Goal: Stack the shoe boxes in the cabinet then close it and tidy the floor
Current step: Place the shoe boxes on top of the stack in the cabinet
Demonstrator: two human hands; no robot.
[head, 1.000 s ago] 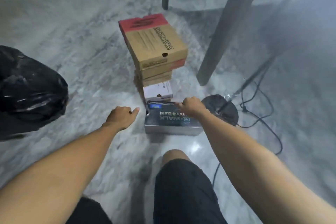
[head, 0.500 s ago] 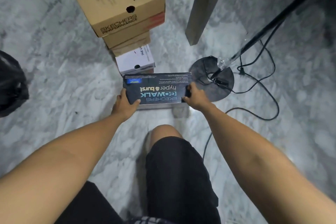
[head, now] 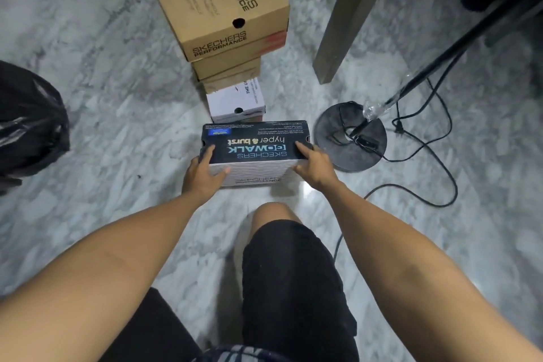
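Note:
A dark blue shoe box [head: 255,142] with a grey patterned side rests low on the marble floor, just ahead of my knee. My left hand [head: 202,175] grips its left end and my right hand [head: 313,164] grips its right end. Directly behind it rises a stack of shoe boxes: a white one [head: 236,101] near the bottom, two brown ones above, and a large brown cardboard box [head: 223,3] with a red end on top. No cabinet is in view.
A black plastic bag [head: 28,123] sits at the left. A table leg [head: 345,20] stands right of the stack. A round black stand base [head: 349,141] with a slanted pole and loose black cables [head: 435,161] lies to the right.
My view has dropped closer to the boxes. Both hands went from hovering over the blue box to gripping its two ends, and the box has tilted its lid toward me.

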